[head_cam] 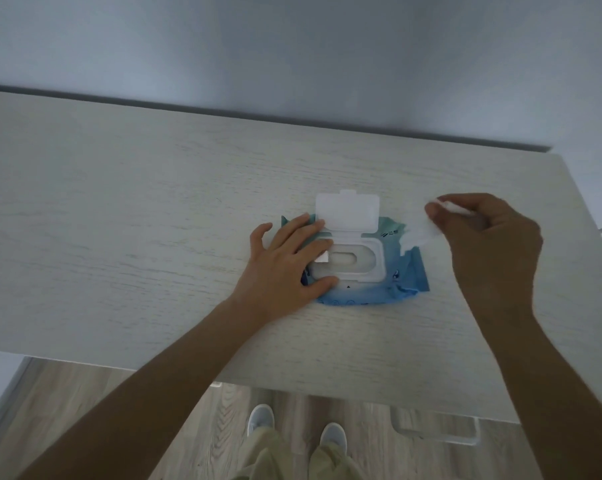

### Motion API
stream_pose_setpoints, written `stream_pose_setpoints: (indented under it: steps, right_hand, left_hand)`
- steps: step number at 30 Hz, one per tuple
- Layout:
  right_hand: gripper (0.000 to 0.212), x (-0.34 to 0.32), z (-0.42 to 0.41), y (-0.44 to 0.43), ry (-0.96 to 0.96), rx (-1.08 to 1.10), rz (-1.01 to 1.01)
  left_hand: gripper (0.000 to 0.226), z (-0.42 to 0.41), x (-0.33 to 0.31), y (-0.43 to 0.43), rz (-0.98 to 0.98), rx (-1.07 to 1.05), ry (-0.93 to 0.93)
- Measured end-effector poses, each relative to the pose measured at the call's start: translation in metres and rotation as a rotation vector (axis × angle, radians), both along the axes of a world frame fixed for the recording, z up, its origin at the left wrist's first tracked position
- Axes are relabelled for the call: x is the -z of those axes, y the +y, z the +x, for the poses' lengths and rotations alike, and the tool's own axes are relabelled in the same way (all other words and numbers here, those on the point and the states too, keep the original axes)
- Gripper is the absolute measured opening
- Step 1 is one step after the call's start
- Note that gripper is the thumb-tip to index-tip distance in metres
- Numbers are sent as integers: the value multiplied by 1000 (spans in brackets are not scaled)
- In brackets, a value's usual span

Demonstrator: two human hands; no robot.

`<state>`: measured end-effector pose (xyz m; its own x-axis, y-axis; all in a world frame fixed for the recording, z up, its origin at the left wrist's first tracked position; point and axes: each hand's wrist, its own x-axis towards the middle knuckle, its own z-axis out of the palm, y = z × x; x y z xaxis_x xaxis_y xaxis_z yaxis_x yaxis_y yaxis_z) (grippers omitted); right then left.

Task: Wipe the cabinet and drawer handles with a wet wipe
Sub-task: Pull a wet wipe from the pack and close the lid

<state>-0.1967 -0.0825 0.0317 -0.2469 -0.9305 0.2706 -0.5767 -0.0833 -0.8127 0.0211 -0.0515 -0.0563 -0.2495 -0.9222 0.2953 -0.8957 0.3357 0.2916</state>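
Note:
A blue wet-wipe pack (406,275) lies flat on the pale wood cabinet top (119,220), its white flip lid (348,211) swung open toward the wall. My left hand (289,268) rests flat on the pack's left part, fingers spread, with a small white tab by the fingertips at the opening. My right hand (483,244) hovers to the right of the pack, fingers pinched on a white wet wipe (420,233) that hangs blurred below them. A white handle (441,434) shows under the cabinet's front edge at the lower right.
A plain wall (292,46) rises behind the cabinet top. Below the front edge lies wood-look floor (85,410) with my two light shoes (261,417). The cabinet's right edge runs near my right hand, with something dark past it.

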Motion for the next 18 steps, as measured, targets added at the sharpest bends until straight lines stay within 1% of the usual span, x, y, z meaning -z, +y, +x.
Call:
stream_pose_setpoints:
  steps: [2, 5, 6, 7, 9, 11, 13, 15, 16, 18]
  right_hand:
    - [17, 6, -2, 8, 28, -45, 70]
    - [25, 19, -3, 21, -15, -100, 145]
    - [25, 22, -4, 24, -34, -113, 158]
    - [24, 26, -6, 26, -41, -121, 160]
    - [18, 31, -9, 30, 12, -129, 137]
    - [19, 32, -12, 34, 63, -126, 114]
    - [21, 33, -14, 36, 69, -127, 108]
    - [20, 32, -17, 38, 65, -112, 93]
    - [19, 31, -20, 40, 51, -98, 80]
    - [18, 30, -23, 42, 11, -84, 60]
  left_hand:
    - [70, 0, -2, 1, 17, -2, -14]
    - [89, -2, -7, 2, 68, -53, 40]
    - [89, -4, -9, 2, 80, -71, 73]
    - [85, -6, -10, 3, 78, -75, 84]
    - [70, -11, -13, 7, 29, -34, 8]
    - [61, -16, -14, 10, 4, 43, -71]
    - [63, -19, -13, 12, 43, 91, -154]
    - [70, -20, -12, 13, 95, 102, -255]
    - [72, -22, -13, 13, 97, 102, -276]
    - [71, -23, -15, 11, 87, 85, -243]
